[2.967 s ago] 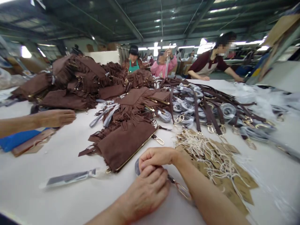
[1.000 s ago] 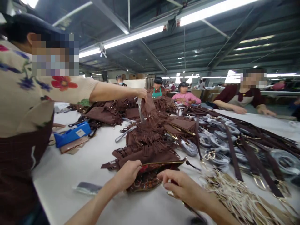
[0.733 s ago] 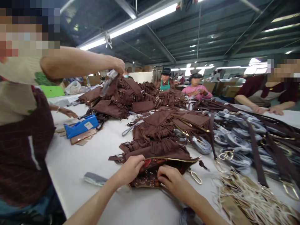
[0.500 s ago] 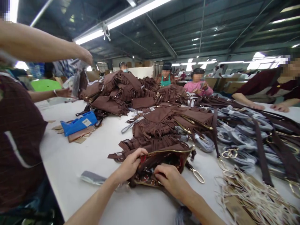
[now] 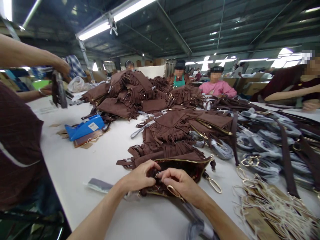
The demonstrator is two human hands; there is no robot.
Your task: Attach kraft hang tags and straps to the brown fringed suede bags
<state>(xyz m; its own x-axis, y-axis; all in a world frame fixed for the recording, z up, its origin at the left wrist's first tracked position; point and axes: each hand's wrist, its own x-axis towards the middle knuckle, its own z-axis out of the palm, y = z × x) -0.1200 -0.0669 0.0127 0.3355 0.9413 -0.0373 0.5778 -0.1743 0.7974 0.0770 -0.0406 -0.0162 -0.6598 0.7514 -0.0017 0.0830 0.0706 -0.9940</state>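
A brown fringed suede bag (image 5: 175, 156) lies open in front of me on the white table (image 5: 82, 160), showing its gold zip edge and patterned lining. My left hand (image 5: 138, 176) is closed, pinching something dark at the bag's mouth. My right hand (image 5: 181, 185) is closed too; its fingers meet the left hand's at the same spot, and a gold clasp (image 5: 172, 190) shows under them. A gold snap hook (image 5: 215, 185) on a short strap trails from the bag's right end.
More fringed bags (image 5: 130, 91) are heaped behind. Wrapped brown straps (image 5: 262, 140) lie to the right, stringed paper tags (image 5: 270, 206) at the near right. A blue tape dispenser (image 5: 83, 128) and a flat plastic sleeve (image 5: 98, 185) lie on the left. A person's arm (image 5: 30, 55) reaches overhead at left; other workers sit opposite.
My hands opened the bag's mouth and have come together at its centre. The person on the left lifted a bag off the pile and drew the arm back to the left.
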